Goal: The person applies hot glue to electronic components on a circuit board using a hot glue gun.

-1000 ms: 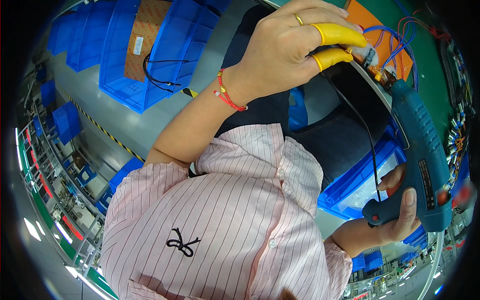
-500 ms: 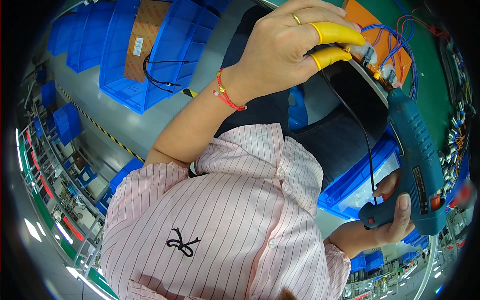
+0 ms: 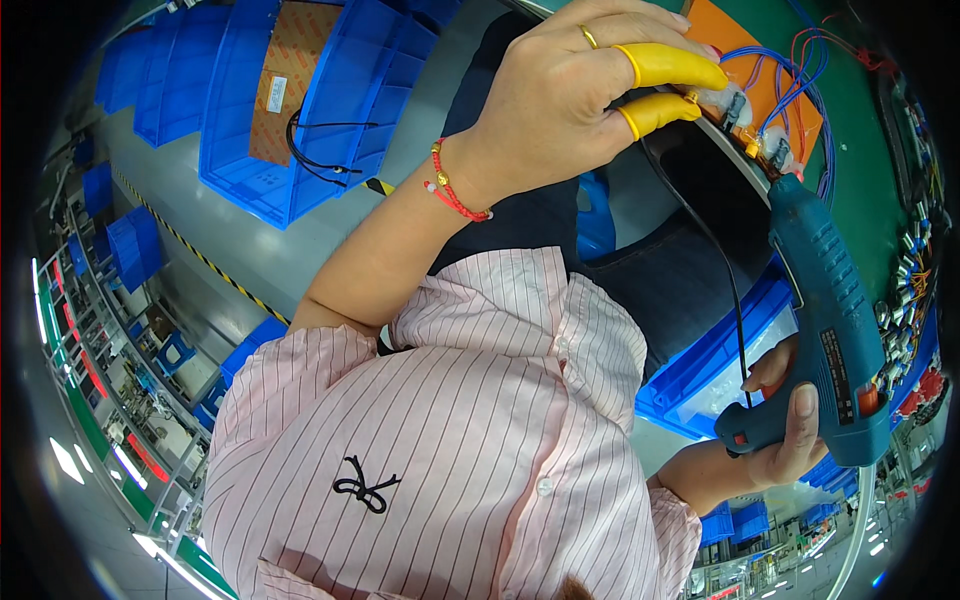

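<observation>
My right hand (image 3: 790,425) is wrapped round the grip of a teal glue gun (image 3: 825,300). Its nozzle points up at a small connector (image 3: 780,152) set in whitish glue on an orange block (image 3: 725,30), almost touching it. Yellow finger cots cover two fingers of my left hand (image 3: 600,95), which is closed at the block's near edge. Those fingertips meet beside a second glue-covered connector (image 3: 735,108); what they pinch is mostly hidden. Blue wires (image 3: 800,75) run from the connectors over the block.
The block lies on a green work surface (image 3: 860,130), with many wired metal parts (image 3: 910,270) along its right side. A black cord (image 3: 715,240) hangs to the glue gun. Blue bins (image 3: 270,200) stand on the floor at left; another blue bin (image 3: 680,400) is below the table edge.
The glue gun and my right hand have shifted very slightly up and left, the nozzle staying by the connector. My left hand has barely moved.
</observation>
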Demonstrator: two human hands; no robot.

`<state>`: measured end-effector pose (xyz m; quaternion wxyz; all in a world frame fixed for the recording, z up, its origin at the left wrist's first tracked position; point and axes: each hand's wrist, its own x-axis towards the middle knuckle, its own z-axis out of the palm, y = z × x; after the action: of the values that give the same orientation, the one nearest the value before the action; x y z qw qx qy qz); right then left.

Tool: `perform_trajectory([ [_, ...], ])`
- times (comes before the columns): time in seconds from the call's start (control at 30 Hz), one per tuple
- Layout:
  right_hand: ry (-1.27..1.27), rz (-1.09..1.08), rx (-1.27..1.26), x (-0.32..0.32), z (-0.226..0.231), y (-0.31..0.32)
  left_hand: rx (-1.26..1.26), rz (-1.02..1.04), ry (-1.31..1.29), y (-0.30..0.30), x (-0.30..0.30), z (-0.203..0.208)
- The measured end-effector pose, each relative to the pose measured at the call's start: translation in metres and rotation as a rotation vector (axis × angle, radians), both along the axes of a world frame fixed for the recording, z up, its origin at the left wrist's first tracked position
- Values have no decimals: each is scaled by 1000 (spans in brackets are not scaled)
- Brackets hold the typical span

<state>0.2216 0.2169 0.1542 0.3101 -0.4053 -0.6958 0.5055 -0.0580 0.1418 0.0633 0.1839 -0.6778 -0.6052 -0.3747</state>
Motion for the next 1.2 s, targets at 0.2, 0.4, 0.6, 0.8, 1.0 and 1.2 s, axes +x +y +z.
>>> perform_trajectory([
  [0.2, 86, 53, -54, -8, 0, -2, -10, 5, 3, 0, 0, 0],
  [0.4, 86, -31, -36, -9, 1, -4, -20, 8, 1, 0, 1, 2],
  [0.6, 60, 101, -92, 1, 5, 2, -11, 7, 14, -1, 0, 1],
  [0.8, -60, 98, -93, 17, 5, 4, -14, 16, 28, -1, 0, 2],
  [1.0, -55, 35, -34, 15, 2, 1, -12, -11, -289, -3, 13, 18],
  [1.2, 16, 75, -131, -6, 7, -5, -36, 30, 52, -2, 1, 5],
])
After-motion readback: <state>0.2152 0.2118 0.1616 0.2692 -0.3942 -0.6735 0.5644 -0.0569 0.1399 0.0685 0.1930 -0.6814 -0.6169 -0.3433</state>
